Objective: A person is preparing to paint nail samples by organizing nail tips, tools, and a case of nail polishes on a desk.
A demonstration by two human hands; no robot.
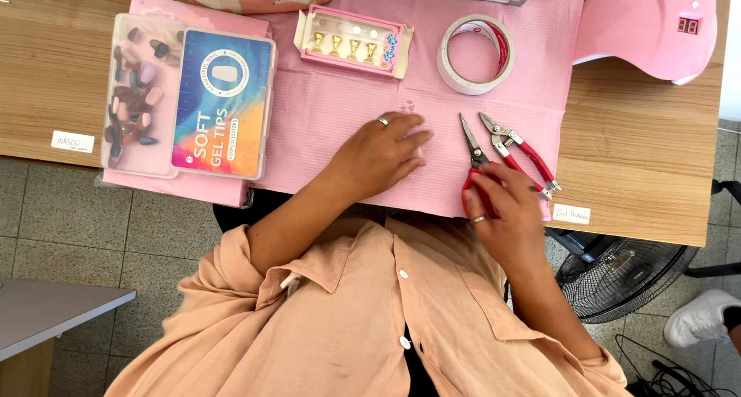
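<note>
My left hand (378,154), with a ring on one finger, lies palm down on the pink mat (324,108), fingers loosely together and pointing right. Nothing shows in it. My right hand (505,212) is at the mat's near edge, its fingers closed around the red handles of small pointed nippers (471,142), whose metal tips point away from me. A second red-handled clipper (519,146) lies just right of the nippers, untouched.
A clear box of coloured nail tips (139,96) with a blue and orange label (224,104) lies at the left. A pink tray of gold stands (353,42), a tape roll (475,54) and a pink nail lamp (648,27) line the far side. A fan (617,277) stands on the floor.
</note>
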